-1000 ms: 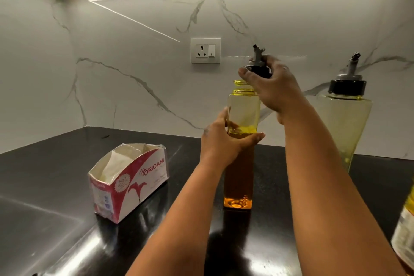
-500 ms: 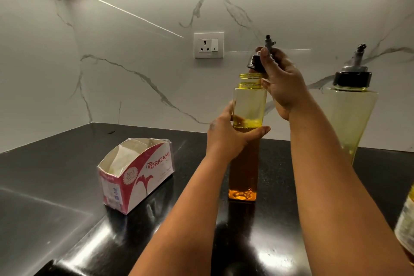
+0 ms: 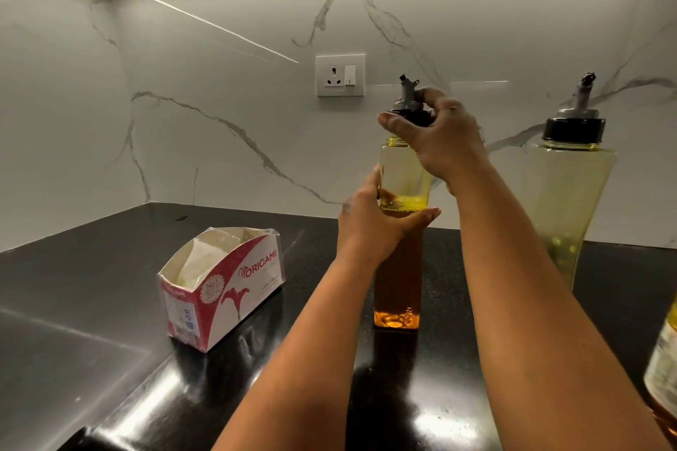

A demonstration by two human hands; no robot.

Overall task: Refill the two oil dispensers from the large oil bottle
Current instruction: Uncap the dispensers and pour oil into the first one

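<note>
Centrally, left hand [image 3: 370, 227] gripping dispenser [image 3: 401, 176], right hand [image 3: 439, 139] on cap [image 3: 412, 115]

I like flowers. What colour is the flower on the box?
Red, on the tissue box, head view.

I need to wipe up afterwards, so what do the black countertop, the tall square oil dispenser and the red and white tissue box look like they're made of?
Black countertop: polished stone, likely granite; it mirrors the lights.
Tall square oil dispenser: clear glass or hard plastic, cannot tell; oil shows through.
Red and white tissue box: printed cardboard, torn open on top.
</note>
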